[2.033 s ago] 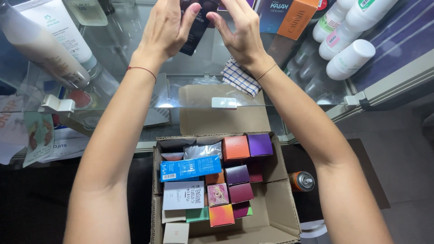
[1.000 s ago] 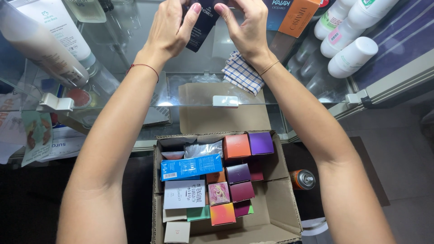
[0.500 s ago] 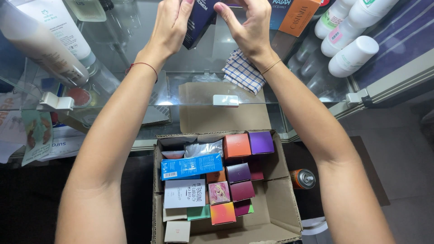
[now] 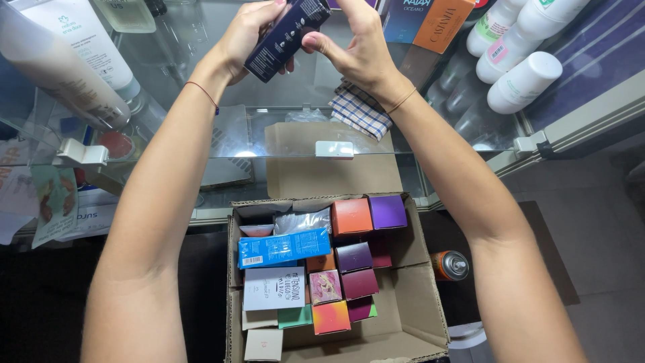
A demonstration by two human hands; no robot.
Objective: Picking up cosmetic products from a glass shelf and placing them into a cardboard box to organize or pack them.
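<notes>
Above the glass counter point(image 4: 201, 40), your left hand point(image 4: 245, 37) and right hand point(image 4: 359, 50) both clamp a dark blue box point(image 4: 285, 37), tilted, its upper end cut off by the frame's top. Below your arms sits an open carton point(image 4: 420, 302) of small coloured boxes; a checked cloth point(image 4: 359, 111) lies under your right wrist.

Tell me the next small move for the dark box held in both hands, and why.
Probably set the dark box down upright on the glass counter. Both the left hand and right hand hold it tilted above bare glass, clear of the cardboard carton below.
</notes>
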